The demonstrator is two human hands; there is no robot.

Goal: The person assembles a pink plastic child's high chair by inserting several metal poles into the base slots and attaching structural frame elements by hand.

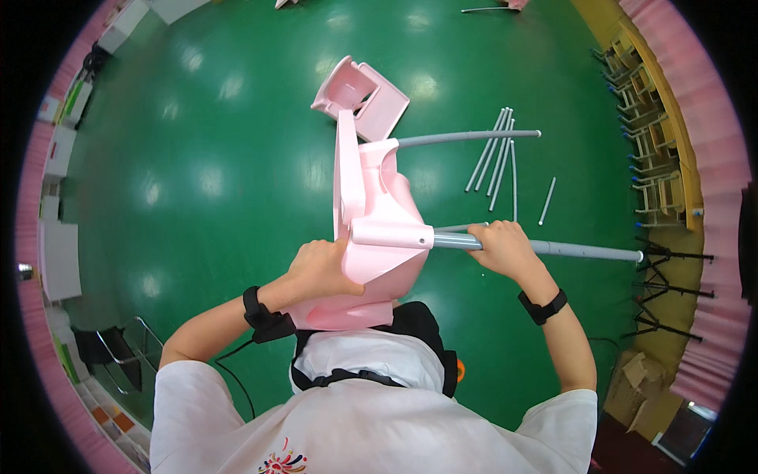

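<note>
A pink plastic child's chair seat (384, 272) lies tipped on its side in front of my body. My left hand (320, 270) grips its near edge, the thumb on top and the other fingers partly hidden. From a socket in the seat a grey tubular leg (588, 250) with a white end cap sticks out to the right. My right hand (504, 246) is wrapped round this leg near the socket. Farther off, a second grey leg (466, 137) extends from the seat, and part of another tube shows behind my right hand.
Several loose grey tubes (495, 166) lie on the green floor (237, 150) at the right. Beyond the seat lies another pink plastic piece (347, 88) with a tray-like panel. Chairs and tables (655, 150), black tripod legs (659, 288) and a cardboard box (629, 385) line the right side.
</note>
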